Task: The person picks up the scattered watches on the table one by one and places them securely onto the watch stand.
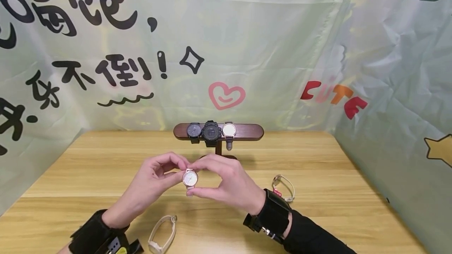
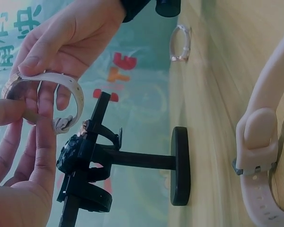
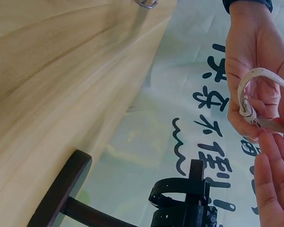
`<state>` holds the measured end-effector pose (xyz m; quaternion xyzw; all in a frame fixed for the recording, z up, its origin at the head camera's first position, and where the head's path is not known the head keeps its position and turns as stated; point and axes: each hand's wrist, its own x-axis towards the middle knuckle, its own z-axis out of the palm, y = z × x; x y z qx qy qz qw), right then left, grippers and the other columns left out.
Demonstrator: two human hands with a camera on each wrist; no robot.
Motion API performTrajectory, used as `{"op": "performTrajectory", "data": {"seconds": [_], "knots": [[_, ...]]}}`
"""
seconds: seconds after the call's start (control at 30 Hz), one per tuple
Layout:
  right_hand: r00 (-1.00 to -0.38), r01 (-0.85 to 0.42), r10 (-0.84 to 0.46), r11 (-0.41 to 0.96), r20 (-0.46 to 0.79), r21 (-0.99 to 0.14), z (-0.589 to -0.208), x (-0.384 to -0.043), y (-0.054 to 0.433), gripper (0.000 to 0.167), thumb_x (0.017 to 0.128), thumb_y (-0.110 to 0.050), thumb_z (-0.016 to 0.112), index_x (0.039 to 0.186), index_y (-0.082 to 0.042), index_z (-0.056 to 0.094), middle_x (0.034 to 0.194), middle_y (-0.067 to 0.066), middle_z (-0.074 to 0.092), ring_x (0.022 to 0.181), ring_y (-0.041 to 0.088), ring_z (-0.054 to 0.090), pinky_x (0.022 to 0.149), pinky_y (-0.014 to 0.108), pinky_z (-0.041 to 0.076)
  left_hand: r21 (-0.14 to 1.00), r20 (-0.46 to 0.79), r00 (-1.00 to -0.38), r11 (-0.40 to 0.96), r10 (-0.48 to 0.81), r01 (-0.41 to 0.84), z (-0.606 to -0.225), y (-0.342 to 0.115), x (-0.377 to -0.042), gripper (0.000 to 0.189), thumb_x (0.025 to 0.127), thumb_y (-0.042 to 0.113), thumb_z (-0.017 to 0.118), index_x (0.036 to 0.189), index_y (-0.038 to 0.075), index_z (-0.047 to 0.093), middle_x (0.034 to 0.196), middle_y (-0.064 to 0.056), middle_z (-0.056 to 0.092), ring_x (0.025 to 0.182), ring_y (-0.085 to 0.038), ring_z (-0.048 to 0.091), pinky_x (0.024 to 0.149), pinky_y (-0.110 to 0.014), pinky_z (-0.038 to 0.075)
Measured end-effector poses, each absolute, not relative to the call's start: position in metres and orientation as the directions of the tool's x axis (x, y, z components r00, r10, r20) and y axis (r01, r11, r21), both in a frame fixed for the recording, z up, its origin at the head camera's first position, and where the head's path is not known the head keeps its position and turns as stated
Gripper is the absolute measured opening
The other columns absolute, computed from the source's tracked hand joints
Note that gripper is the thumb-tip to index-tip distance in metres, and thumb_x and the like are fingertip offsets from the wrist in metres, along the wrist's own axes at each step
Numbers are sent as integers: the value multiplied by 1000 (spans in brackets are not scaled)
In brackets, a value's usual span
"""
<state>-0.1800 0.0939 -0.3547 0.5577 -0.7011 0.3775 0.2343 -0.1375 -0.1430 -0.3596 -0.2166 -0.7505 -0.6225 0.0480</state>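
Observation:
Between both hands is a wristwatch (image 1: 190, 178) with a round white dial and a pale strap. My left hand (image 1: 159, 175) pinches it from the left with thumb and fingers. On the other side my right hand (image 1: 227, 177) grips its top and bottom edges between fingers and thumb. In the left wrist view the watch's strap (image 2: 71, 82) forms a loop, its buckle (image 2: 63, 125) beside the fingers. The right wrist view also shows the looped strap (image 3: 262, 72), partly cut off by the frame's edge.
Behind the hands, a dark wooden watch stand (image 1: 247, 131) carries a dark watch (image 1: 194, 130), a bulky black watch (image 1: 211, 131) and a light-faced watch (image 1: 229, 130). A pale-strapped watch (image 1: 155, 247) lies front left on the wooden table (image 1: 318, 167); a tagged watch (image 1: 291, 191) lies right.

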Motion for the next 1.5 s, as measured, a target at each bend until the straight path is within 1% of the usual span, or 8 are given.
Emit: {"op": "performTrajectory", "data": {"seconds": [0.33, 0.57, 0.77, 0.93, 1.13, 1.2, 1.33, 1.5], "knots": [[-308, -942, -604, 85, 735, -325, -348, -182, 98, 46, 82, -18, 95, 122, -9, 75, 116, 4, 80, 107, 11, 78, 97, 17, 61, 912, 326, -917, 180, 230, 369, -354, -146, -139, 9, 102, 13, 75, 105, 6, 72, 120, -6, 74, 116, -19, 72, 97, -27, 61], [-324, -938, -586, 100, 743, -330, -344, -184, 106, 49, 81, -13, 95, 125, -7, 75, 114, 4, 81, 100, 11, 79, 91, 18, 62, 909, 327, -921, 197, 211, 368, -356, -148, -139, 17, 102, 13, 74, 109, -2, 71, 121, -10, 72, 113, -17, 72, 93, -29, 64], [-384, -912, -575, 115, 722, -394, -337, -186, 116, 47, 82, -12, 95, 125, -9, 75, 109, 2, 80, 97, 10, 77, 84, 19, 64, 885, 370, -915, 239, 162, 401, -358, -151, -143, 14, 101, 9, 75, 113, 3, 73, 118, -4, 75, 110, -13, 74, 95, -27, 63], [-422, -904, -544, 188, 725, -384, -327, -191, 125, 48, 79, -16, 97, 122, -10, 77, 110, 0, 81, 97, 9, 77, 87, 20, 63, 876, 384, -917, 272, 105, 398, -358, -157, -148, 23, 100, 10, 77, 122, 8, 71, 123, -1, 73, 115, -12, 71, 98, -25, 63], [-443, -896, -513, 236, 735, -376, -320, -197, 136, 49, 77, -16, 98, 121, -10, 79, 109, 0, 82, 94, 11, 76, 88, 25, 65, 858, 397, -914, 321, 77, 400, -359, -163, -155, 34, 101, 11, 76, 133, 5, 68, 133, 8, 69, 121, -6, 67, 99, -22, 61], [-448, -894, -506, 246, 737, -374, -317, -198, 139, 48, 78, -16, 98, 121, -10, 79, 109, 0, 82, 94, 9, 76, 88, 27, 65, 849, 402, -913, 343, 73, 402, -360, -165, -157, 36, 101, 11, 75, 136, 6, 67, 137, 6, 68, 122, -4, 66, 98, -20, 61], [-466, -884, -492, 277, 735, -375, -312, -201, 146, 46, 78, -17, 98, 120, -11, 79, 110, 0, 82, 95, 10, 77, 90, 27, 65, 832, 400, -914, 390, 69, 394, -362, -169, -160, 39, 102, 13, 74, 140, 12, 65, 144, -3, 66, 125, -2, 65, 98, -17, 59], [-511, -858, -482, 334, 712, -390, -306, -205, 155, 46, 79, -19, 98, 120, -11, 79, 113, 1, 82, 97, 12, 79, 92, 28, 65, 821, 393, -917, 422, 67, 383, -364, -174, -164, 41, 104, 15, 73, 143, 13, 63, 148, -7, 65, 126, -3, 64, 98, -17, 58]]}}
